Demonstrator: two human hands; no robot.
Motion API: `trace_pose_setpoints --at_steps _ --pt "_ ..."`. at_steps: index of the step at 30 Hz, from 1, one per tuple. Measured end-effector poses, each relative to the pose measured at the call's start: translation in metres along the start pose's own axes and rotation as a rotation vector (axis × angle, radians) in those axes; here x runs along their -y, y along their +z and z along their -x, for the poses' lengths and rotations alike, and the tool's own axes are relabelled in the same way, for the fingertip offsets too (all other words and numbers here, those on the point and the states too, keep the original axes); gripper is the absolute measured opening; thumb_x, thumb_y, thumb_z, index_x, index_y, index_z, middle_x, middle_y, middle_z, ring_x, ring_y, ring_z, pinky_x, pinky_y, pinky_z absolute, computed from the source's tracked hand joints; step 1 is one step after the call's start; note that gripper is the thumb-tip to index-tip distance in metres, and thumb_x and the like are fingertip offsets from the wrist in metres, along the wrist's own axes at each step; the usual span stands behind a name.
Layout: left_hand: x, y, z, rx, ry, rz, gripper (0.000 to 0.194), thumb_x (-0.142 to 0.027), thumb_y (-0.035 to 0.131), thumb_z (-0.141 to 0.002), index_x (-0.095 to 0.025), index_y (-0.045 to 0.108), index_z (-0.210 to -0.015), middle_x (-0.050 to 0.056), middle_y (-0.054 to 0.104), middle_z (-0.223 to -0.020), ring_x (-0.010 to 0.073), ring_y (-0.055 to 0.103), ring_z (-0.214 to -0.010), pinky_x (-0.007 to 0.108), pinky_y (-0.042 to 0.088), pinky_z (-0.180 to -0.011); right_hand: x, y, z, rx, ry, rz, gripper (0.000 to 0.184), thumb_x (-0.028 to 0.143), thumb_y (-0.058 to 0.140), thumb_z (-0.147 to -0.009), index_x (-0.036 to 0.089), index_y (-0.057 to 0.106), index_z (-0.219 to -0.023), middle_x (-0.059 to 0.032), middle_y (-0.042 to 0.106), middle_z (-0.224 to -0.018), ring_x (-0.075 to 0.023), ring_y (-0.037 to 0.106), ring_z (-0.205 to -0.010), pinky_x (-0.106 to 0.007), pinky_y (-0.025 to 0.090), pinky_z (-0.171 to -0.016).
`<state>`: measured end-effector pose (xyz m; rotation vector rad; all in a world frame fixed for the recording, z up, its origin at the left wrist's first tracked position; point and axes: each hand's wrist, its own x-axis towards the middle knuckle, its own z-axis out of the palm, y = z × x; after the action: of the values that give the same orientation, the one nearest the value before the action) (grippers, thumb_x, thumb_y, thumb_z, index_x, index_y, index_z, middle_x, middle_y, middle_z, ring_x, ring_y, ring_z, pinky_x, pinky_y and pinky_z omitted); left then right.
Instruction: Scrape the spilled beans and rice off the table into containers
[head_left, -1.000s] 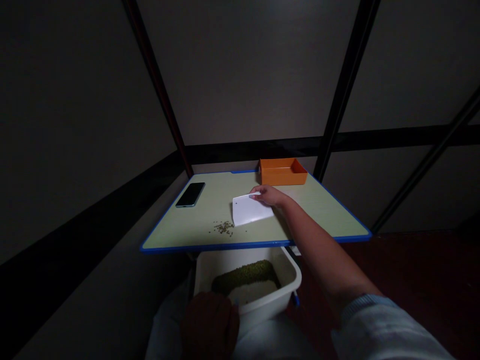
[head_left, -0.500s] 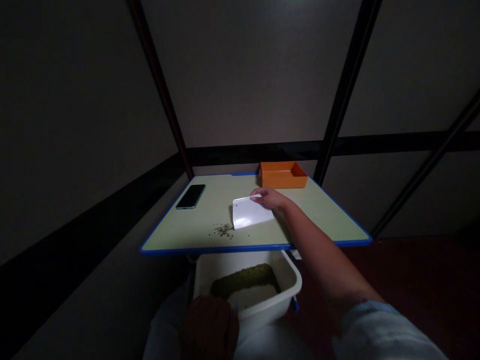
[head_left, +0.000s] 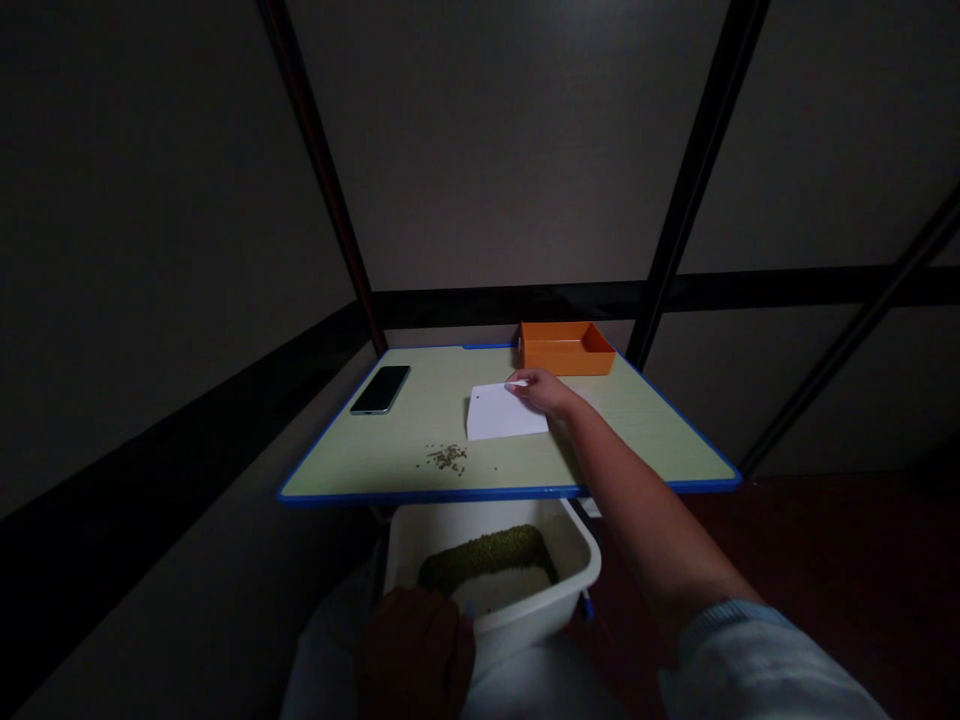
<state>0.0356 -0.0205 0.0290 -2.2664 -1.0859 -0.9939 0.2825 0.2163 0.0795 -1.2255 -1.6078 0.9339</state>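
My right hand (head_left: 536,388) pinches the upper edge of a white flat card (head_left: 506,412), stiff-looking and with a small hole in one corner. It is held tilted over the table (head_left: 615,440), beyond and right of a small scatter of brown grains (head_left: 448,458) near the front edge. Below that edge, my left hand (head_left: 416,645) is closed over the near rim of a white plastic tub (head_left: 536,610). Inside the tub lies a heap of greenish grains (head_left: 491,553), banked toward the far side. Deep shadow covers much of my left hand.
An orange open box (head_left: 568,360) stands at the back right of the table. Toward the left lies a dark-screened phone (head_left: 381,390). A blue trim (head_left: 450,495) borders the tabletop, and panelled walls rise behind and to the left.
My right hand has drawn the white card slightly up and away from the brown grains, and its tilt has changed. My left hand stays on the tub rim.
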Motion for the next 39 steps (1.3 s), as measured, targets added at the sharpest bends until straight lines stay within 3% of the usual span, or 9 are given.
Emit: trace_pose_setpoints --at_steps 12,18,29,33,39 --pt "0.001 -0.001 -0.002 -0.022 0.009 0.008 0.020 -0.018 0.044 -0.076 -0.020 0.049 -0.057 -0.001 0.048 -0.051 0.0126 0.044 -0.054 0.029 0.033 -0.059 -0.002 -0.001 -0.001 -0.078 -0.005 -0.014 0.029 0.040 0.062 -0.060 0.014 0.058 -0.072 0.0005 0.052 -0.061 -0.0098 0.043 -0.057 -0.022 0.033 -0.055" --pt "-0.001 -0.001 -0.002 -0.006 0.001 0.004 0.021 -0.017 0.046 -0.076 -0.020 0.047 -0.056 -0.001 0.046 -0.050 0.0130 0.042 -0.054 0.029 0.033 -0.059 -0.009 0.004 -0.004 0.035 -0.049 0.035 0.030 0.041 0.063 -0.060 0.014 0.060 -0.074 0.0013 0.053 -0.061 -0.0095 0.043 -0.058 -0.022 0.034 -0.054" --pt "0.004 0.002 0.001 0.015 0.047 0.000 0.018 -0.018 0.047 -0.075 -0.020 0.047 -0.057 -0.002 0.047 -0.050 0.0127 0.042 -0.053 0.029 0.032 -0.057 -0.008 0.006 -0.003 0.038 -0.036 0.045 0.027 0.038 0.062 -0.064 0.014 0.060 -0.076 0.0009 0.053 -0.062 -0.0098 0.044 -0.057 -0.023 0.035 -0.056" --pt "0.000 -0.001 -0.001 -0.009 -0.004 0.002 0.017 -0.018 0.046 -0.076 -0.019 0.050 -0.060 -0.001 0.050 -0.054 0.0130 0.045 -0.056 0.030 0.035 -0.061 -0.007 0.008 -0.002 0.085 -0.054 0.026 0.029 0.040 0.061 -0.064 0.014 0.060 -0.077 0.0008 0.054 -0.063 -0.0102 0.046 -0.058 -0.023 0.036 -0.056" --pt "0.001 -0.001 -0.001 0.006 0.022 -0.004 0.018 -0.018 0.046 -0.076 -0.020 0.049 -0.058 -0.001 0.048 -0.052 0.0138 0.043 -0.054 0.030 0.033 -0.058 -0.003 0.013 0.000 0.143 -0.100 0.017 0.029 0.040 0.061 -0.064 0.014 0.060 -0.077 0.0003 0.054 -0.065 -0.0105 0.046 -0.060 -0.024 0.037 -0.057"
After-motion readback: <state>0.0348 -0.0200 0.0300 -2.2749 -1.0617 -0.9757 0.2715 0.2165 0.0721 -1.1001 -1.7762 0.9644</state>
